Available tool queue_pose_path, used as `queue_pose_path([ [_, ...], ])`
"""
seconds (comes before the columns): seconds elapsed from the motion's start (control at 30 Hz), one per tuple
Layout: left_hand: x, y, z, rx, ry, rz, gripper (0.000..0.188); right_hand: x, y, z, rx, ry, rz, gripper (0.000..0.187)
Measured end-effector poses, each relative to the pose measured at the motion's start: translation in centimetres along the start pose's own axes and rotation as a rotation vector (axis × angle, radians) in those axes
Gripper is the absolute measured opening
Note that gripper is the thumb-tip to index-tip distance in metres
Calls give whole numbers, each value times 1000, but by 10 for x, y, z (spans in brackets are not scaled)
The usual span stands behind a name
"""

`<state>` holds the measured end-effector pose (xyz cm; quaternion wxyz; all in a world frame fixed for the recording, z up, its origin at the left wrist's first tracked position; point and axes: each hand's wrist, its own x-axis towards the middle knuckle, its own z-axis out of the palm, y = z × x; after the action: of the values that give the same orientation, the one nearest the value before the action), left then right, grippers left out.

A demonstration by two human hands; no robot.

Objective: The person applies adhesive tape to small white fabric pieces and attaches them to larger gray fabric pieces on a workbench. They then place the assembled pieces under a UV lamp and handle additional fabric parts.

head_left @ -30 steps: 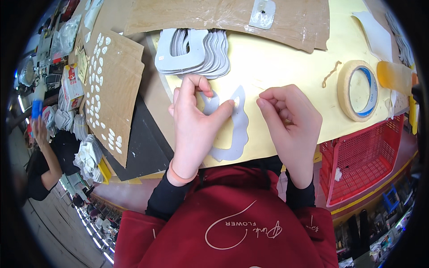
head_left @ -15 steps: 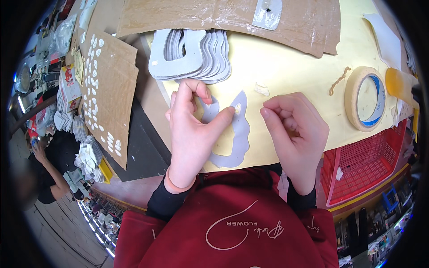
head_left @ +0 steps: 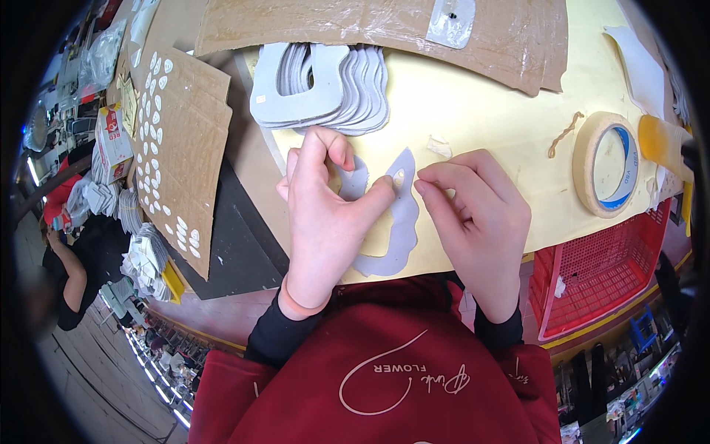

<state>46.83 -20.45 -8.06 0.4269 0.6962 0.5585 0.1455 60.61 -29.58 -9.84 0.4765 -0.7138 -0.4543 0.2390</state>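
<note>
A flat grey U-shaped cut-out piece (head_left: 399, 233) lies on the pale yellow work surface (head_left: 473, 118). My left hand (head_left: 322, 196) bends over it, the thumb spread from the curled fingers. The thumb tip rests on the piece's right arm, beside a small pale oval spot; the hand hides part of the left arm. Just right of that arm, my right hand (head_left: 484, 218) is closed in a pinch, thumb and forefinger tips together. Whatever is between them is too small to make out. Beyond my left hand stands a stack of similar grey pieces (head_left: 325, 96).
A cardboard sheet (head_left: 177, 148) with many white ovals lies left; another cardboard (head_left: 370, 26) covers the far side. At right are a tape roll (head_left: 588, 166), an amber-coloured container (head_left: 662, 148) and a red plastic basket (head_left: 547, 296). A person's arm (head_left: 74, 274) shows far left.
My right hand has moved left, closer to the grey piece's right arm. My left hand stays in place over the piece. The view has shifted slightly, and the person at far left has moved an arm.
</note>
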Motion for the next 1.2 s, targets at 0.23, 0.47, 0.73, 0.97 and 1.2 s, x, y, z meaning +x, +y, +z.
queue_pose_path([
  [0.23,2,-4,-3,-31,-30,-1,41,2,-6,-6,17,26,90,12],
  [0.47,0,-3,3,-29,-1,16,40,4,-8,2,0,125,121,22],
  [0.73,0,-7,-3,-72,-54,106,40,2,-3,5,-109,105,66,18],
  [0.97,1,-19,-10,-45,-58,230,31,3,-9,6,-153,113,94,10],
  [1.2,-4,-24,-1,46,78,343,27,-3,-8,9,-12,108,64,9],
])
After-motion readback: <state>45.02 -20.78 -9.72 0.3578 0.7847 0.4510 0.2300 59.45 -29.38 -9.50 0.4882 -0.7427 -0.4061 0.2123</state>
